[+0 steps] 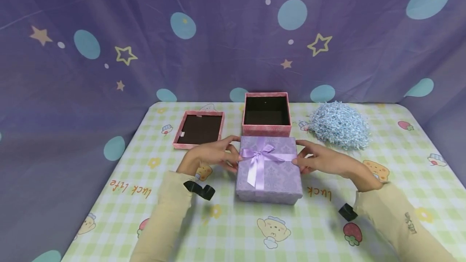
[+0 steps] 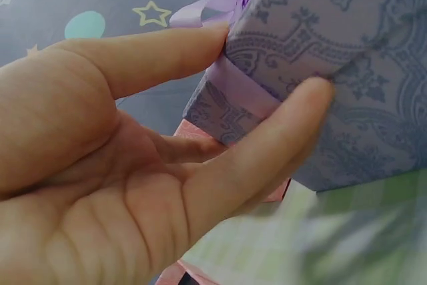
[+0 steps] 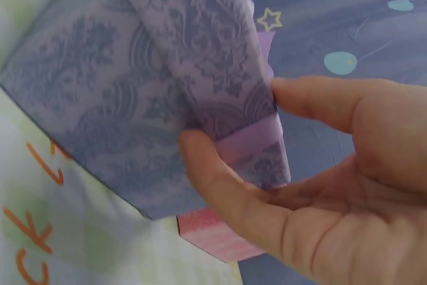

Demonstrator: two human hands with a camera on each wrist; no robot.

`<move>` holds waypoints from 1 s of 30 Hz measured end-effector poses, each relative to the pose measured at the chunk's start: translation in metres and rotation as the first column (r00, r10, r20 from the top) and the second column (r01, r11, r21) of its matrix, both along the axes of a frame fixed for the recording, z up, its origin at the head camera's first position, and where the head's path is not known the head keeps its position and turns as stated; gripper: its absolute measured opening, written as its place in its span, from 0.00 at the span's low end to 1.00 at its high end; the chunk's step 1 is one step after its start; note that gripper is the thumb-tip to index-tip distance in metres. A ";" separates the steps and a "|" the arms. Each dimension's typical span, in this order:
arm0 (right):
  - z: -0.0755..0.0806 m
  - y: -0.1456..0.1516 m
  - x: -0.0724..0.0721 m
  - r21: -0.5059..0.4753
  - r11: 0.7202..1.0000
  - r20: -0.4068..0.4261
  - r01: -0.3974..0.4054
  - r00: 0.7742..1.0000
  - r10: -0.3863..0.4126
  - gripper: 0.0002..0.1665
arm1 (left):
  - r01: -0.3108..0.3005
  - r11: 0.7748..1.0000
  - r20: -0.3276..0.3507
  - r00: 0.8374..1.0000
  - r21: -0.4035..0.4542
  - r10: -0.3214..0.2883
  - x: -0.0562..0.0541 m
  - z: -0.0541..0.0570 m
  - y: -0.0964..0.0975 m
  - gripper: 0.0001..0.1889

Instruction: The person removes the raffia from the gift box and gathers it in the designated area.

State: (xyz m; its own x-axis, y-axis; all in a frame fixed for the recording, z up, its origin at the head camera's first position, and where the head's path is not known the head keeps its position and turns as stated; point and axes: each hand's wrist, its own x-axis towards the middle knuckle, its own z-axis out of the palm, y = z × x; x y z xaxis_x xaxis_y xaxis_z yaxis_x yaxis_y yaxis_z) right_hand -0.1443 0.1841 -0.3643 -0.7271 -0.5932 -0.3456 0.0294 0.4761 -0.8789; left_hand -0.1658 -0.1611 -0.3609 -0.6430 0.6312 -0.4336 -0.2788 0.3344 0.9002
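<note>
A purple patterned gift box (image 1: 269,177) with its lid on stands at the middle of the table, a lilac ribbon bow (image 1: 259,157) tied across the top. My left hand (image 1: 212,153) holds it from the left side, thumb at the lid's top edge and fingers along the side. From the right side, my right hand (image 1: 322,159) holds it in the same way. In the left wrist view, fingers (image 2: 267,145) lie against the patterned side by the ribbon band. The right wrist view has a fingertip at the lid's lower rim (image 3: 180,91).
Behind the gift box stands an open pink box (image 1: 267,129) with a dark inside. Its pink lid (image 1: 200,128) lies upturned to the left. A heap of light blue shredded paper (image 1: 338,126) sits at the back right. A checked cloth (image 1: 218,233) covers the table.
</note>
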 end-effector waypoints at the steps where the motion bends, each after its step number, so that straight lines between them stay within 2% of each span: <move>1: 0.000 -0.001 0.001 -0.023 1.000 0.031 0.013 0.999 -0.012 0.51 | -0.003 1.000 0.008 1.000 0.006 0.003 0.000 0.000 0.000 0.38; 5: -0.001 -0.003 0.002 -0.084 0.996 0.079 0.042 0.996 -0.035 0.50 | -0.026 0.999 0.025 0.999 0.020 0.025 0.001 -0.001 0.001 0.37; 12: 0.001 -0.007 0.001 -0.081 0.994 0.054 0.078 0.996 -0.074 0.47 | -0.069 0.998 0.015 0.998 0.003 0.069 0.001 0.003 0.003 0.37; 20: 0.003 -0.006 0.001 -0.072 0.995 0.052 0.075 0.996 -0.071 0.48 | -0.056 0.998 0.019 0.998 -0.004 0.056 0.000 0.005 0.002 0.37; 30: 0.008 -0.005 0.000 -0.091 0.993 0.041 0.075 0.997 -0.072 0.50 | -0.079 0.996 0.029 0.996 0.026 0.079 0.000 0.010 0.003 0.37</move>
State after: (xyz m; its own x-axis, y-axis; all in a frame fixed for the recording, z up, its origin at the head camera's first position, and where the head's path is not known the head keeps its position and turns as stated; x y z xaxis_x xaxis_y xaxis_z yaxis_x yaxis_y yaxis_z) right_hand -0.1440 0.1793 -0.3559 -0.7573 -0.5693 -0.3200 0.0952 0.3884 -0.9165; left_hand -0.1663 -0.1577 -0.3510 -0.6793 0.5908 -0.4354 -0.3286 0.2857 0.9002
